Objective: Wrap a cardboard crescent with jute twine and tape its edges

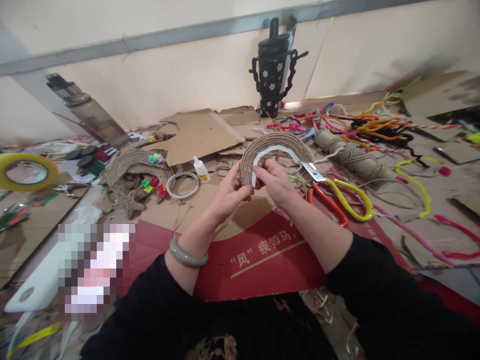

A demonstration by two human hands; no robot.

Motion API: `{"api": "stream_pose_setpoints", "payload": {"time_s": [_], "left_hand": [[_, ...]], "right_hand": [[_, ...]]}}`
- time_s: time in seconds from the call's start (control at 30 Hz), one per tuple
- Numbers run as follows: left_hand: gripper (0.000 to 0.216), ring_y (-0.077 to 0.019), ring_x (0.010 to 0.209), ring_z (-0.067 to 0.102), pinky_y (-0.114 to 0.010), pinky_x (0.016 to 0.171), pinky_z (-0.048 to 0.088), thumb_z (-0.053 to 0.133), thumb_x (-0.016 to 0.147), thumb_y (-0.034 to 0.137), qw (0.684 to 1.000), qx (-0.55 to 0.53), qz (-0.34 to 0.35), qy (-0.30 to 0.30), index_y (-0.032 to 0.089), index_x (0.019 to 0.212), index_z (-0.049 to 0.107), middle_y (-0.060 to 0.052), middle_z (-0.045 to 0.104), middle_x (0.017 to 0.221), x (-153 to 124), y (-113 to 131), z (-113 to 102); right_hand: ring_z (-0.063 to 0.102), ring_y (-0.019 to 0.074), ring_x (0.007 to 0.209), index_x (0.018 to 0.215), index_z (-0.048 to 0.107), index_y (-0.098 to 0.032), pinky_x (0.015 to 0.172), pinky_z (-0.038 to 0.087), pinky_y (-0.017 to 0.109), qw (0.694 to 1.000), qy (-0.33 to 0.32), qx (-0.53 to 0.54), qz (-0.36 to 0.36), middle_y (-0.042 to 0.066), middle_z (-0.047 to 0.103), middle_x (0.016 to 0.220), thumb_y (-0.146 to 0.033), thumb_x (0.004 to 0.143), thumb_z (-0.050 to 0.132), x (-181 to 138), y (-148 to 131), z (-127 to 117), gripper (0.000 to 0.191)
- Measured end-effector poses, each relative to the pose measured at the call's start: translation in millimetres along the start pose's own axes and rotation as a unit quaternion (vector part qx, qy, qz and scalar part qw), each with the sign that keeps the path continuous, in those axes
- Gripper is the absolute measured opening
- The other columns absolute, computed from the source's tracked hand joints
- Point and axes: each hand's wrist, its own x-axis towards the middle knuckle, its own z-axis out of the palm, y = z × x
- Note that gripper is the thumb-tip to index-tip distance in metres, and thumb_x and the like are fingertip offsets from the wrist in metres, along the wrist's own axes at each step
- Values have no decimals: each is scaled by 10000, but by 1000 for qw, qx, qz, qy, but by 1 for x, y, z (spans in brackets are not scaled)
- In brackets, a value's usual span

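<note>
Both hands hold an arch wrapped in brown twine [275, 140], raised over the work surface, with a pale tape strip [276, 149] along its inner curve. My left hand [230, 195] is closed round the arch's left end, thumb in front. My right hand [275, 182] pinches the strip near that same end; some of its fingertips are hidden behind the arch. Just right of the arch lie scissors [317, 172] with red and yellow handles. A small glue bottle [201, 170] and a white ring [182, 185] are left of my left hand.
A flowered black tumbler [270, 75] stands by the wall. Coloured pipe cleaners [360, 125] and a twine roll [348, 155] lie right. Leftward are a twine-covered piece with small flowers [131, 170], yellow tape [45, 171], a grey bottle [88, 112] and a white glue gun [48, 270].
</note>
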Motion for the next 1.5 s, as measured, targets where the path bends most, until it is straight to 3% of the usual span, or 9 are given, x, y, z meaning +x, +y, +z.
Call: {"api": "stream_pose_setpoints", "payload": {"time_s": [0.13, 0.23, 0.33, 0.5, 0.6, 0.73, 0.9, 1.07, 1.5], "left_hand": [[632, -97, 567, 545, -235, 545, 420, 714, 759, 318, 996, 12, -8, 86, 149, 1328, 494, 28, 598, 664, 2, -2, -5], [534, -97, 595, 556, -232, 560, 431, 785, 690, 428, 986, -6, 24, 167, 159, 1119, 616, 4, 636, 715, 5, -3, -11], [455, -109, 678, 595, -245, 626, 469, 814, 635, 445, 980, -27, 60, 189, 163, 959, 665, -36, 695, 845, 8, -3, -15], [291, -106, 671, 586, -249, 654, 469, 806, 649, 367, 977, -10, 79, 198, 160, 818, 690, -11, 676, 756, 8, -2, -16], [269, -97, 631, 568, -246, 635, 468, 800, 654, 357, 977, -33, 66, 200, 158, 795, 689, -2, 664, 720, 7, -2, -15], [272, -83, 604, 543, -227, 602, 447, 805, 648, 362, 981, -52, 45, 181, 149, 773, 692, 3, 649, 691, 6, -2, -14], [280, -71, 603, 521, -208, 589, 421, 804, 651, 379, 986, -47, 33, 160, 146, 766, 699, 10, 636, 680, 5, -3, -13], [329, -74, 595, 516, -210, 575, 419, 812, 634, 421, 988, -48, 26, 147, 144, 756, 683, 6, 631, 672, 4, 0, -11], [308, -67, 542, 497, -193, 511, 405, 791, 669, 422, 988, -36, 27, 150, 145, 735, 675, 5, 609, 633, 2, -1, -10]], "right_hand": [[432, 85, 477, 683, 461, -218, 479, 344, 244, 1000, -18, -21, 3, -68, 472, 529, -328, 765, 556, 0, 0, 0, 167], [433, 88, 488, 687, 472, -212, 476, 351, 245, 995, -72, -61, 16, -66, 465, 542, -356, 740, 572, -1, 3, 1, 183], [452, 99, 512, 687, 482, -205, 496, 363, 252, 986, -127, -109, 7, -51, 486, 556, -343, 755, 550, -3, 5, 1, 168], [464, 101, 522, 686, 501, -200, 505, 373, 246, 977, -176, -121, 2, -47, 492, 562, -316, 771, 548, -8, 2, 2, 151], [482, 97, 491, 681, 512, -198, 489, 393, 246, 986, -153, -59, 33, -43, 510, 557, -382, 779, 583, -7, -2, 2, 220], [472, 80, 445, 593, 535, -189, 483, 405, 245, 998, -49, 22, 28, -16, 541, 523, -510, 775, 615, -4, -4, 0, 377], [481, 73, 435, 570, 581, -186, 467, 408, 234, 998, 24, 62, 19, -10, 575, 524, -449, 736, 651, -2, -3, 0, 320], [470, 74, 418, 524, 561, -193, 448, 395, 228, 998, 38, 46, 16, -21, 550, 474, -374, 719, 625, -5, -5, 3, 274], [395, 60, 364, 450, 494, -197, 394, 311, 217, 999, -11, 15, 29, -39, 465, 394, -292, 689, 553, -7, -5, 8, 264]]}}
